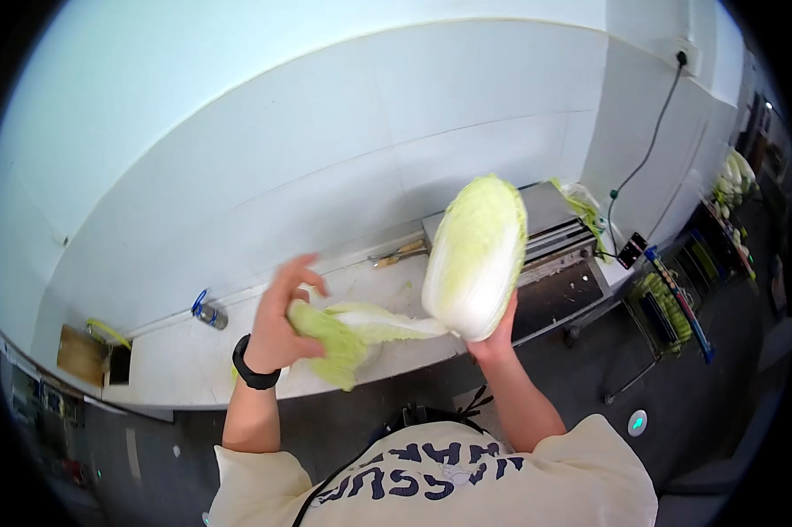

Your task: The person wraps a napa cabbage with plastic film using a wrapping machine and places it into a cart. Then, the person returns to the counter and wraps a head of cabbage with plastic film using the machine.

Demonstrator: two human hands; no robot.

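Head view: your right hand point(496, 341) clasps the cabbage point(477, 255) low, apparently for support; your left hand point(280, 321) is spread at the leaf point(347, 347).

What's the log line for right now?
right hand: holds cabbage | left hand: at leaf, grip unclear | bottle: on counter

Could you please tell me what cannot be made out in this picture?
All in the head view:
Right hand: partly hidden behind the cabbage.
Left hand: blurred, so its grip on the leaf is unclear.
Bottle: too small to show any markings.
Shirt: cut off by the bottom edge.
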